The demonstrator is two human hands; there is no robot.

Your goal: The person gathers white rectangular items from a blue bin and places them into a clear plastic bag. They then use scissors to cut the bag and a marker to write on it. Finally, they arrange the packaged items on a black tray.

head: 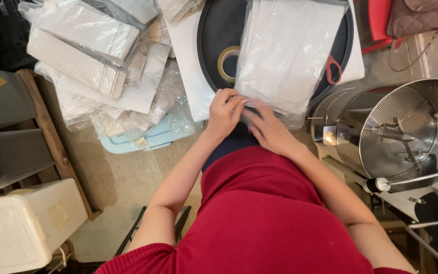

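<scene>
A stack of clear plastic bags with white contents (pixel 287 50) lies on a round black tray (pixel 214 40). My left hand (pixel 224 114) pinches the stack's near edge with its fingertips. My right hand (pixel 269 131) rests flat just beside it, its fingers touching the same near edge of the plastic. A roll of tape (pixel 227 63) lies on the tray left of the stack, and orange-handled scissors (pixel 333 70) peek out at the stack's right side.
Piled plastic-wrapped white packets (pixel 92 56) and a light blue tray (pixel 143 139) sit at the left. A perforated steel drum machine (pixel 406 132) stands at the right. A white box (pixel 21 228) and grey bins (pixel 6 101) line the far left.
</scene>
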